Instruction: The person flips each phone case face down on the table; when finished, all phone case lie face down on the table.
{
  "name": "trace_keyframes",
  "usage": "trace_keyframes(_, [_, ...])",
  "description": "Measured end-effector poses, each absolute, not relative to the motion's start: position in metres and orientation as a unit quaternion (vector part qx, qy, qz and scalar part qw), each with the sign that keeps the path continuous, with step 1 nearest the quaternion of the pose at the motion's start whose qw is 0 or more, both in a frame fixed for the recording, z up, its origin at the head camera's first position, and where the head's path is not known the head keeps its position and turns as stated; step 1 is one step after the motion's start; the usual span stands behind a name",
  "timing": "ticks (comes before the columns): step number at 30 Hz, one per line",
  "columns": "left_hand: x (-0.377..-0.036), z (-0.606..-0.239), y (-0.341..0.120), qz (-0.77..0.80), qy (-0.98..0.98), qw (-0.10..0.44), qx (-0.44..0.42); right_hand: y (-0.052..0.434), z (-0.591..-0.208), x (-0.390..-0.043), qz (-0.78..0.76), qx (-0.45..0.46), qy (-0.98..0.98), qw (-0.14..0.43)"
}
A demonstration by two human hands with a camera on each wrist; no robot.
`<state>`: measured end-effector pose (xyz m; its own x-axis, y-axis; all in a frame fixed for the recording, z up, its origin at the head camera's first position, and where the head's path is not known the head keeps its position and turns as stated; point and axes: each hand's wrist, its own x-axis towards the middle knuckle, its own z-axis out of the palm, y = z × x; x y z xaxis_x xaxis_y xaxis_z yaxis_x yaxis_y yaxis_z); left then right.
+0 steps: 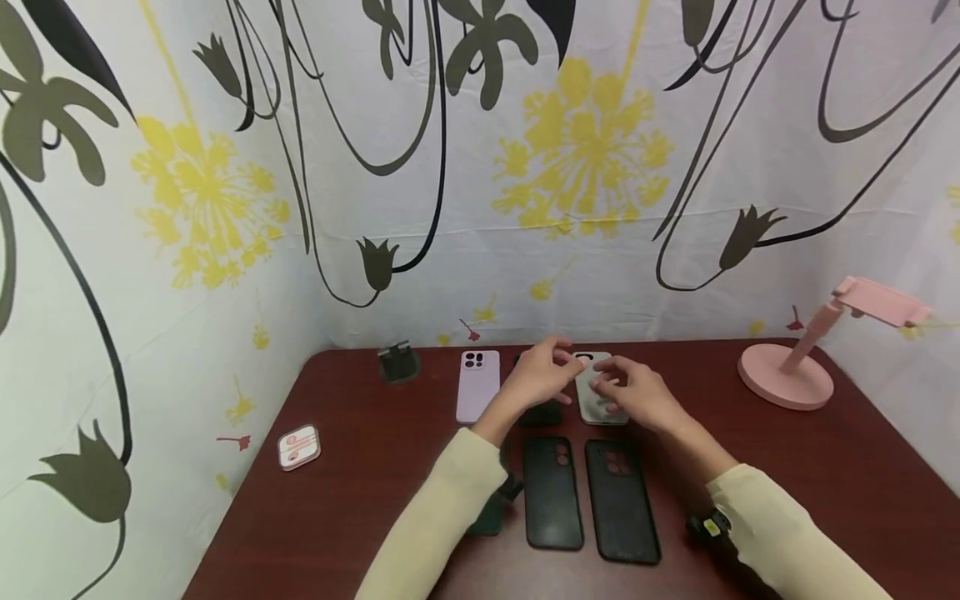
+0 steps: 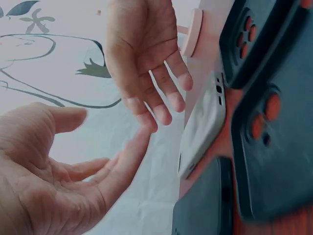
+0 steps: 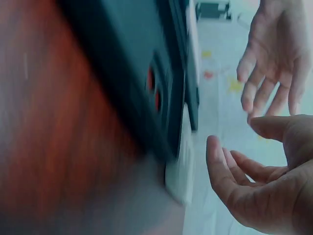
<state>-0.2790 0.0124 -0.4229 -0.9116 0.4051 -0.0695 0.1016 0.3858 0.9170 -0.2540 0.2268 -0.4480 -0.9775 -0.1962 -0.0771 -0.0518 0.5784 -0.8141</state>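
A pale grey-white phone case (image 1: 588, 406) lies flat, its camera end pointing to twelve o'clock, small cutouts along its six o'clock edge. Just beside it, at nine o'clock, a dark phone case (image 1: 542, 414) also lies flat, its upper part mostly hidden.

Both hands (image 1: 540, 375) (image 1: 640, 395) — close together, fingers (image 2: 128, 166) loosely curved

Poises left hand (image 2: 58, 191) beside right hand (image 2: 142, 54), near a pale phone case (image 2: 205, 117) and dark cases (image 2: 283, 161) on reddish tabletop (image 2: 288, 226).
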Motion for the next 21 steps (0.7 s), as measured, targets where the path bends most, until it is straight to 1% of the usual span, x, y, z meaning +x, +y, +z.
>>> trace_keyframes(5, [-0.266, -0.425, -0.013, 0.537, 0.813, 0.13, 0.183, 0.206, -0.447, -0.236, -0.525, -0.107, 0.836, 0.123])
trace_keyframes(9, [-0.256, -0.428, -0.038, 0.529, 0.82, 0.121, 0.182, 0.19, -0.449, -0.22, -0.566, -0.118, 0.799, 0.167])
trace_keyframes(15, [-0.239, -0.432, -0.077, 0.51, 0.837, 0.118, 0.161, 0.169, -0.449, -0.198, -0.614, -0.112, 0.746, 0.232])
trace_keyframes(21, [-0.221, -0.44, -0.118, 0.471, 0.867, 0.099, 0.132, 0.152, -0.448, -0.183, -0.645, -0.108, 0.705, 0.276])
